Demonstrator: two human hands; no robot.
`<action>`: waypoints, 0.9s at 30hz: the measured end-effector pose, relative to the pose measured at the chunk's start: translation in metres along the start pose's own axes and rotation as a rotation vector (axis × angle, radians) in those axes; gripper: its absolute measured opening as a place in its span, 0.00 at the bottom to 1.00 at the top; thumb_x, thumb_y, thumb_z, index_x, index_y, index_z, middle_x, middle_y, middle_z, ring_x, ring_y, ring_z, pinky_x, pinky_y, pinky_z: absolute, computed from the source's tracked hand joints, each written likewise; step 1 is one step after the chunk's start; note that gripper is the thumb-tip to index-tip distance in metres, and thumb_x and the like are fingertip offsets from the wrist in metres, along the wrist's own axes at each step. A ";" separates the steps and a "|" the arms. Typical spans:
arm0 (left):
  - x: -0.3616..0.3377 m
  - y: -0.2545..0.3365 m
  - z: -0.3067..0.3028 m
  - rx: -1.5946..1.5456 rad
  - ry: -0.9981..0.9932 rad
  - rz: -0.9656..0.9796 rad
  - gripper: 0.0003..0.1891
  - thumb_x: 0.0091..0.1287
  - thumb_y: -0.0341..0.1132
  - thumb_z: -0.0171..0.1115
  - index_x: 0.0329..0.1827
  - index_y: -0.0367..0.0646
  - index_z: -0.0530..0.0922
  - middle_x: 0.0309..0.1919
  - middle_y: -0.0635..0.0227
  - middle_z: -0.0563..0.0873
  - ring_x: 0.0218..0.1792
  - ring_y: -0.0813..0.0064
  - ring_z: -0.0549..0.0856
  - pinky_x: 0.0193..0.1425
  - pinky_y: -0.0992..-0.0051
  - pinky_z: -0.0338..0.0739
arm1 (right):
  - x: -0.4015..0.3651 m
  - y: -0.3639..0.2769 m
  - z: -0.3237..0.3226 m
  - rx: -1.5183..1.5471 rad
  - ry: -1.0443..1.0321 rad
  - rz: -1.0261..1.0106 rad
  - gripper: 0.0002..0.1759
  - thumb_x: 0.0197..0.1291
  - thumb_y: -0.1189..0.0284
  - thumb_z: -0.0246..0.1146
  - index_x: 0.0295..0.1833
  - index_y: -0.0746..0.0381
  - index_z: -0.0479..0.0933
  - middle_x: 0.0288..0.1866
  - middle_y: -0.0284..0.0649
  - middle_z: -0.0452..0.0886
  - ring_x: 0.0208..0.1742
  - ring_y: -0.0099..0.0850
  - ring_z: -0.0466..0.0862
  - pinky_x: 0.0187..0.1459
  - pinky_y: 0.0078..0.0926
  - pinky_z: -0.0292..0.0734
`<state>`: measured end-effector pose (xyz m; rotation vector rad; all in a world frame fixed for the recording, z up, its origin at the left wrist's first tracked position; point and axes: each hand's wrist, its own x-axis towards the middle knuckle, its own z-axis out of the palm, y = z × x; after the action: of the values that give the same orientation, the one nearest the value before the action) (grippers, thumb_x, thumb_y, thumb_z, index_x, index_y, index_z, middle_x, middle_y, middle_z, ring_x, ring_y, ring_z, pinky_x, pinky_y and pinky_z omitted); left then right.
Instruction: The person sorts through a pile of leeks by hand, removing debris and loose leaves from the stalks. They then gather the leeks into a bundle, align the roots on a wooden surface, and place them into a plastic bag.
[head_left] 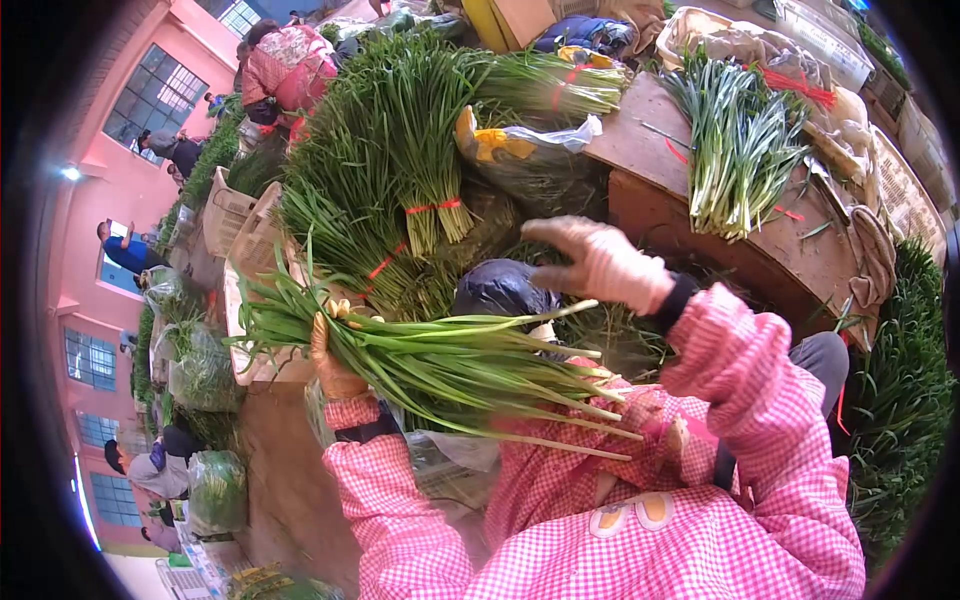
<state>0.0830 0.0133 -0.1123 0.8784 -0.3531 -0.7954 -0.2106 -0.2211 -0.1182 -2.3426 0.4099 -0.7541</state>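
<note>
My left hand (pixel 338 362), in a glove, is closed around a loose bunch of leafy green stalks (pixel 470 365), which look like green garlic or garlic chives. Their leaf tips point left and the pale stalk ends fan out to the right, over my lap. My right hand (pixel 597 265), also gloved, hangs above the stalk ends, apart from them. Its fingers and thumb are spread, with nothing seen between them. Beyond it, on a brown board (pixel 655 125), lies a pile of similar stalks (pixel 740 150) with pale ends toward me.
A large heap of greens (pixel 375 150) rises ahead, some bundled with red ties (pixel 433 206). A dark plastic bag (pixel 505 288) sits near my right hand. More greens (pixel 890 400) fill the right side. Pale crates (pixel 228 210) stand at left; several people are farther off.
</note>
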 end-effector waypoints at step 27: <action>0.056 0.072 0.085 -0.162 -2.033 -0.065 0.08 0.62 0.38 0.58 0.42 0.49 0.80 0.41 0.59 0.86 0.51 0.69 0.83 0.63 0.27 0.36 | -0.062 -0.070 0.001 0.550 -0.199 -0.031 0.35 0.49 0.54 0.69 0.58 0.65 0.70 0.48 0.53 0.78 0.51 0.48 0.78 0.52 0.39 0.73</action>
<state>0.1051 -0.0478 -0.0055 -0.4026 -1.9662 -1.5318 -0.2522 -0.1394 -0.0992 -1.8806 0.0627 -0.5528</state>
